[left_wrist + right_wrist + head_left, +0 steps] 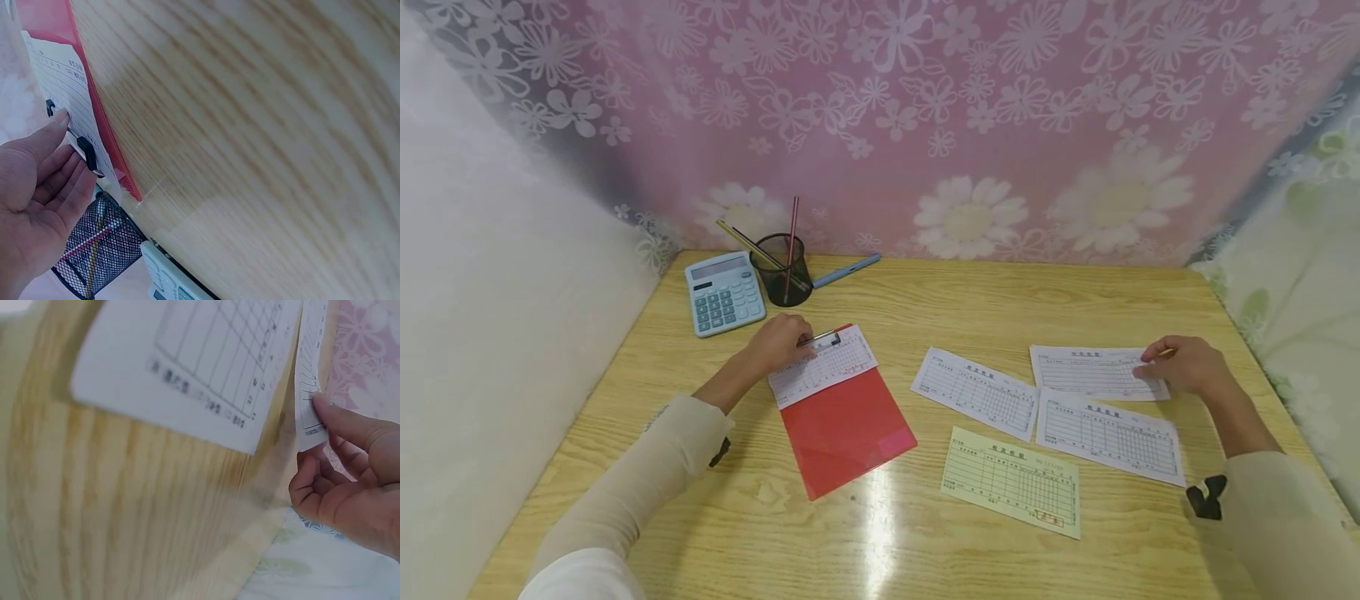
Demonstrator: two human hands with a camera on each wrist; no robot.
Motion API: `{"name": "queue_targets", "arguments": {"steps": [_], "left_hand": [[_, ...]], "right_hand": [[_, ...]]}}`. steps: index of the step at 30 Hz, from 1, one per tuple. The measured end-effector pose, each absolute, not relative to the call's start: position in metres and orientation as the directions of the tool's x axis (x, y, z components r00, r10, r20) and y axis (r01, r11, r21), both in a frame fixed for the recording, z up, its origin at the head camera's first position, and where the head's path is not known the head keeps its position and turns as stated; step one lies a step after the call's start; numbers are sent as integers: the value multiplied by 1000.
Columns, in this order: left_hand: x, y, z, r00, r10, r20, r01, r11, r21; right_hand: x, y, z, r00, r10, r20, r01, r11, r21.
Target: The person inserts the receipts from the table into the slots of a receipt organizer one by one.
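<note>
Calculator: It is lying on the table, next to the cup.
Cup: The black net cup is standing up and holding pencils. A yellow one is leaning left, and a red one is standing nearly straight.
Left hand: It is pinching the clip on the red board.
Blue pen: It is lying beside the cup.
Red board: It is lying flat, with a small white paper sitting at its clip end.
Left white paper: It is lying between the board and the other white papers.
Yellow paper: It is lying closest to the person.
Far white paper: It is lying behind the near white paper.
Right hand: It is pinching the far white paper's right end.
</note>
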State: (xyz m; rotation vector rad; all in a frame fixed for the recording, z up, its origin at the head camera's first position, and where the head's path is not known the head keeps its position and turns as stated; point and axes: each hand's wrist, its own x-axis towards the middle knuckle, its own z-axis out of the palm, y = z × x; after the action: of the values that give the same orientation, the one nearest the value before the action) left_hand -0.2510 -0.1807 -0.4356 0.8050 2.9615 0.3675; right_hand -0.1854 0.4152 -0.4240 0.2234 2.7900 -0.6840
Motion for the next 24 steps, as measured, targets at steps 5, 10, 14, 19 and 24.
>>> {"name": "queue_targets", "arguments": {"steps": [5, 10, 14, 19, 24], "left_hand": [[-250, -181, -435, -869, 495, 6, 482, 843, 241], [-250, -181, -436, -871, 491, -2, 476, 845, 242], [-251, -181, -437, -871, 492, -6, 476, 845, 245], [-251, -181, -437, -870, 494, -1, 478, 843, 247], [-251, -181, -437, -871, 492, -1, 476, 844, 247]], "right_hand": [[-186, 414, -428, -964, 85, -254, 212, 820, -531], [-186, 412, -427, -959, 90, -268, 235, 782, -577], [-186, 409, -421, -958, 55, -281, 219, 774, -595], [-188, 403, -412, -971, 21, -239, 174, 746, -643], [-192, 392, -400, -981, 37, -191, 154, 749, -645]]}}
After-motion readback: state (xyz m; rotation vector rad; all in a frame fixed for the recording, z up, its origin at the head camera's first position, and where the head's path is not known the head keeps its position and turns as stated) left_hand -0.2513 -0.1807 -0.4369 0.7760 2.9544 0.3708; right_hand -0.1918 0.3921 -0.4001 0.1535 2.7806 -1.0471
